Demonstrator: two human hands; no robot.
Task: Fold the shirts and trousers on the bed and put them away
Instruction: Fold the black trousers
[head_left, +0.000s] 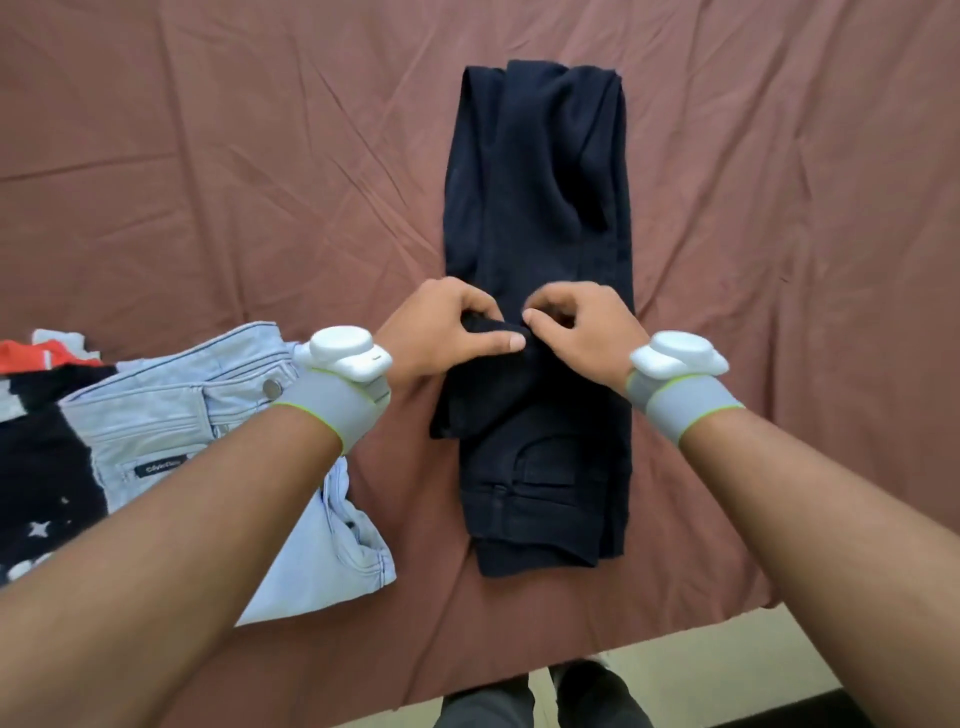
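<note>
The black trousers (540, 249) lie folded lengthwise at the centre of the bed (208, 156), waistband at 6 o'clock and legs running toward 12 o'clock, with a fold of their fabric raised at mid-length. The left hand (447, 332) and right hand (582, 332) meet over that fold, the fingers (511, 341) of each curled and pinching the black cloth. At 9 o'clock from the trousers, light blue jeans (208, 415) lie on the bed under the left forearm, with a dark star-printed garment (41, 493) and red-and-white clothing (41, 353) beyond them at the frame edge.
</note>
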